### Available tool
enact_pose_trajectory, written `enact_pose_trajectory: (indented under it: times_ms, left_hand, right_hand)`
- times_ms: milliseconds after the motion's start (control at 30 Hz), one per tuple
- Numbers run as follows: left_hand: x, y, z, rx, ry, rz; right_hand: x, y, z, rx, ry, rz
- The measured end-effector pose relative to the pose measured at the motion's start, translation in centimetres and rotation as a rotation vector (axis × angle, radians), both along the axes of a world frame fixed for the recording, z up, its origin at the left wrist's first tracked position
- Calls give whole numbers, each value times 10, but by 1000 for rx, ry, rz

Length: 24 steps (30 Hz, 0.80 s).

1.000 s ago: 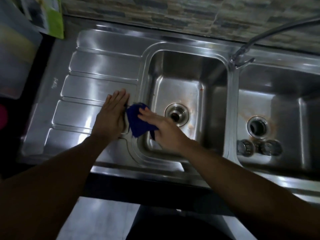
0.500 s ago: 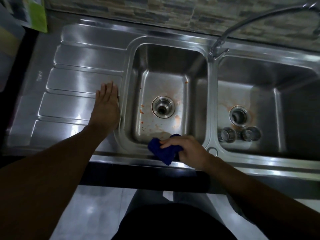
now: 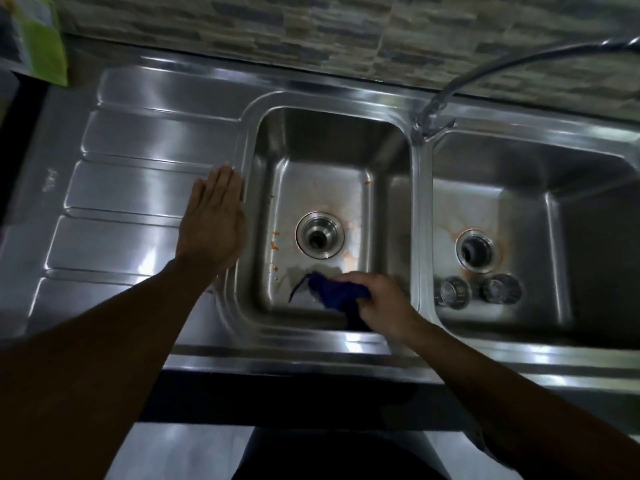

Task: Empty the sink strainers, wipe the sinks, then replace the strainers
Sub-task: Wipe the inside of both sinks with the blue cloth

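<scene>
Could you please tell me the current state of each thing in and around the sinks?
Left basin: orange specks, no strainer fitted.
Right basin: orange stains, no strainer fitted.
Two strainers: out, lying on the right basin's floor.
Left hand: open, flat on the drainboard.
Right hand: gripping the blue cloth at the left basin's front.

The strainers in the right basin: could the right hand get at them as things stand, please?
Probably yes: nothing covers the strainers, just past the divider, but the right hand grips a blue cloth.

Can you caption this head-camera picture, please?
Right hand wipes the left sink with a blue cloth; left hand rests on the drainboard.
</scene>
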<state>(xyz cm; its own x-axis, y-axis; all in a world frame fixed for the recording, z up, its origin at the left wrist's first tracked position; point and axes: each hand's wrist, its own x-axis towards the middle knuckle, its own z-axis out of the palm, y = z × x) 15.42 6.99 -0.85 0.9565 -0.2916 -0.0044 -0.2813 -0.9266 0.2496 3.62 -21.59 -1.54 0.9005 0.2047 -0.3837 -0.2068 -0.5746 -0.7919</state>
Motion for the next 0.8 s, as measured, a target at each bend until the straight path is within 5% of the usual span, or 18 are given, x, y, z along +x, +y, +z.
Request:
enact_pose_trajectory:
  times_ms: [233, 367, 467, 600, 800]
  left_hand:
    - [51, -5, -6, 9, 1, -27]
    - [54, -5, -9, -55, -21, -20]
    - [56, -5, -11, -82, -42, -14]
    - [57, -5, -16, -85, -55, -7]
    - [60, -4, -21, -73, -73, -15]
  right_hand:
    - [109, -3, -18, -399, 46, -546]
    - [165, -1, -45, -427, 19, -744]
    - [189, 13, -80, -415, -5, -549]
    - [184, 13, -139, -772, -92, -82]
    - [191, 61, -163, -906, -188, -217]
